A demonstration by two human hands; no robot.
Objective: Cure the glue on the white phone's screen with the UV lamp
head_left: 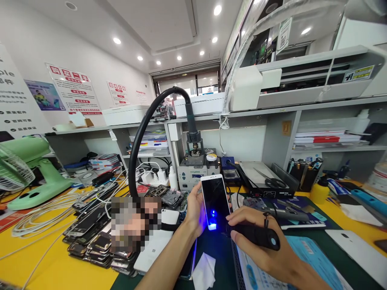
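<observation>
A white-framed phone (215, 197) with a dark screen is held upright, slightly tilted, in my left hand (196, 213), whose fingers wrap behind it. My right hand (266, 243) grips a black handheld light (256, 237) just right of the phone's lower edge. Blue-violet light shines on the bottom of the phone and reflects in its screen. A crumpled white tissue (204, 272) lies on the dark green mat below my hands.
Stacked phone parts (98, 245) and cables (57, 205) cover the left side. A black hose (133, 157) arches nearby. Behind stand a grey soldering station (192, 177) and scissors (272, 182) on a flat device. A blue package (314, 253) and white panel (356, 251) lie right.
</observation>
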